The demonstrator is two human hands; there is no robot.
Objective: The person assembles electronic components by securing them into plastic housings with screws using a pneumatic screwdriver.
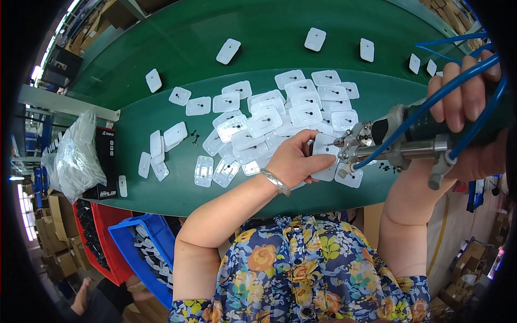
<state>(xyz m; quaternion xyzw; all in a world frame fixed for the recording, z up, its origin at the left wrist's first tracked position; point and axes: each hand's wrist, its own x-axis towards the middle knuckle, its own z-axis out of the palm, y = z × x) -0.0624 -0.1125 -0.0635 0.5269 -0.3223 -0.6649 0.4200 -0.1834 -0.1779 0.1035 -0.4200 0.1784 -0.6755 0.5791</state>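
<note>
White rounded-rectangular plastic plate, likely light, best edge-held: your left hand pinches it, right hand clasps blue-hosed metal tool.

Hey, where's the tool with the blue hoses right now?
In the head view, it's on the right: the tool is in the right hand, its tip by the white plate in the left hand.

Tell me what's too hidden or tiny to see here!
All in the head view:
Part of the white plate: covered by the left hand.
Part of the right hand: behind the blue hoses and tool.
Where the hoses lead: lost at the dark right rim.
Small black pieces' details: too tiny.
</note>
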